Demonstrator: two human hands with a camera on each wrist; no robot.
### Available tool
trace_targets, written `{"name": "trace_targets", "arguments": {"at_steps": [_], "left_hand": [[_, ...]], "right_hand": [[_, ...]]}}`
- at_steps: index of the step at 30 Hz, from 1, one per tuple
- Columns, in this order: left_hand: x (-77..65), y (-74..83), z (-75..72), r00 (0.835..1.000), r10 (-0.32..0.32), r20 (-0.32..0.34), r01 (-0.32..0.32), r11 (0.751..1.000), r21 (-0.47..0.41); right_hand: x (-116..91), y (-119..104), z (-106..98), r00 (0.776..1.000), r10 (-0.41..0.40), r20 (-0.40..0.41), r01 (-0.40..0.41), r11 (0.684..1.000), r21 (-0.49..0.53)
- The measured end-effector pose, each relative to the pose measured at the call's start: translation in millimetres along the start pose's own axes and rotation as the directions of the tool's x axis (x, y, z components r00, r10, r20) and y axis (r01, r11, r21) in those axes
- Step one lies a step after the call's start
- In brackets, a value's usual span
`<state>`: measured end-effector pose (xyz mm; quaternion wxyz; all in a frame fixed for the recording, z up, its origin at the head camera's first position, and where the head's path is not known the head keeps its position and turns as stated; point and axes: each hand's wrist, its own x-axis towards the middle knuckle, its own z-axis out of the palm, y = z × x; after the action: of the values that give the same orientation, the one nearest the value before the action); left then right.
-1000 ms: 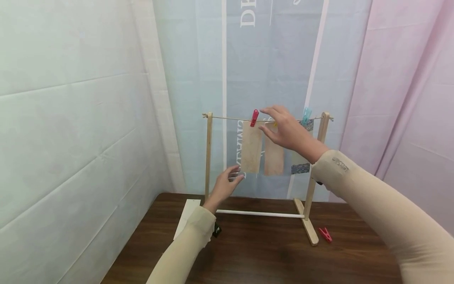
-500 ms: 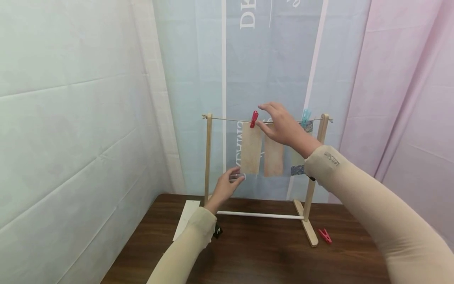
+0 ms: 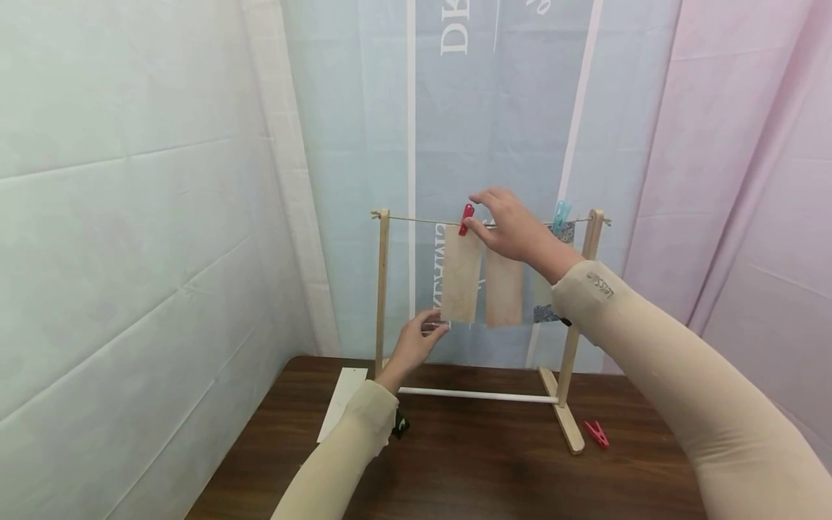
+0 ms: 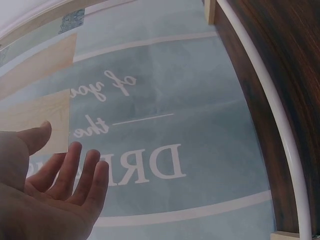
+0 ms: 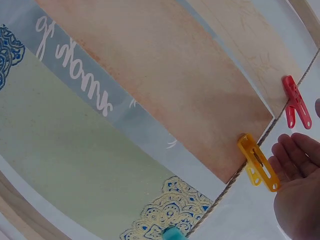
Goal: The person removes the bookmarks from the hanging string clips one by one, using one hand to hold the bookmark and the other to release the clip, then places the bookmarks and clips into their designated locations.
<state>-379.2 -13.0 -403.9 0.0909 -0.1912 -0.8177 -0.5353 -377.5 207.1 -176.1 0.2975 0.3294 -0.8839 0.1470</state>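
A red clothespin (image 3: 466, 219) clips the leftmost beige card (image 3: 460, 282) to a twine line. My right hand (image 3: 516, 230) is raised at this clothespin, thumb and fingers spread apart with nothing pinched between them. In the right wrist view, a yellow clothespin (image 5: 249, 148) beside that hand holds a peach-toned card (image 5: 180, 85). Farther right on the line hangs a greenish card (image 5: 85, 140) with blue patterned ends. Low at the beige card's bottom left corner is my left hand (image 3: 414, 347), fingers loosely bent; in the left wrist view its thumb overlaps the card's edge.
The wooden stand (image 3: 382, 289) carries the twine (image 3: 422, 219) and a white lower bar (image 3: 477, 394). A light blue clothespin (image 3: 562, 214) is near its right post. On the table (image 3: 468, 469) lie a pink clothespin (image 3: 596, 433) and a white card (image 3: 342, 401), partly behind my left sleeve.
My right hand has shifted slightly left, its thumb now right at the red clothespin. The left hand has barely moved.
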Motion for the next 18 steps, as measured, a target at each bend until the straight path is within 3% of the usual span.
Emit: {"name": "trace_targets", "arguments": {"at_steps": [18], "left_hand": [[-0.8,-0.6,0.7,0.999,0.021,-0.030,-0.021,1.000,0.016]], "right_hand": [[5.7,-2.6,4.6,0.996,0.070,0.054,-0.067,0.996,-0.058]]}}
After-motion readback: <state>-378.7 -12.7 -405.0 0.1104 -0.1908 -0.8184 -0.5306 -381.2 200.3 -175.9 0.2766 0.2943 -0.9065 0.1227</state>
